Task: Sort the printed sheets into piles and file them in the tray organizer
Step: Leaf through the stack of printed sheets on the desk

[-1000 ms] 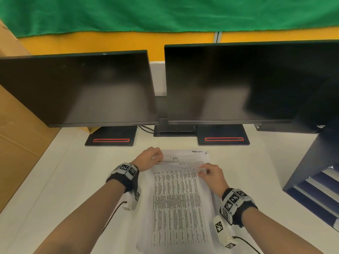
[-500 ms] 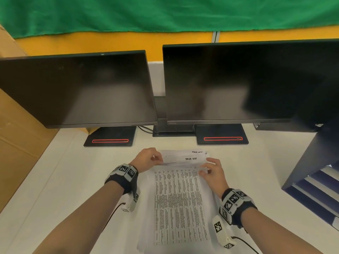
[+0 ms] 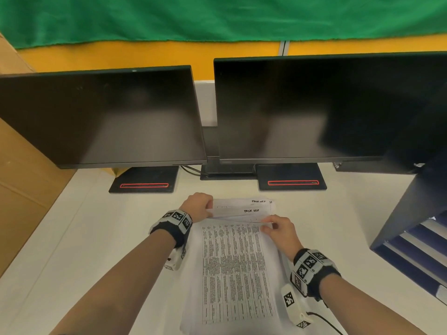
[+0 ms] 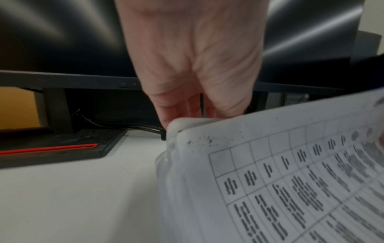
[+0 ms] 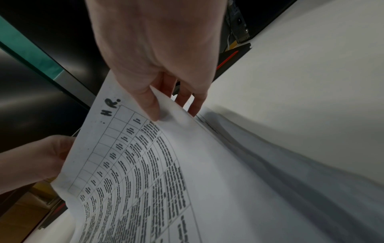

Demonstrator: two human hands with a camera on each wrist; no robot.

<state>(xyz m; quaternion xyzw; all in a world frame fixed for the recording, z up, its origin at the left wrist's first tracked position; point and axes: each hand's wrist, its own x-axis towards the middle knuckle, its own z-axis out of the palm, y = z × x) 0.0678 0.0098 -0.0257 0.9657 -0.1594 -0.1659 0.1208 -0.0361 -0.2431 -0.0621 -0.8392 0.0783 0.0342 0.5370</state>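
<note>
Pinching the top sheet [image 3: 238,269] at its far corners: left hand [image 3: 198,206] at the left corner, right hand [image 3: 280,232] at the right, far edge raised off the stack [image 3: 244,206] on the worktop [image 3: 84,250], near the monitors [image 3: 101,117].

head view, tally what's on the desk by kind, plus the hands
monitors: 2
monitor bases: 2
paper stacks: 1
tray organizers: 1
hands: 2, left, right
total: 8

Printed sheets [image 3: 238,274]: thin matt paper. Monitors [image 3: 101,117]: glossy black, probably plastic. Desk [image 3: 72,250]: smooth white.
</note>
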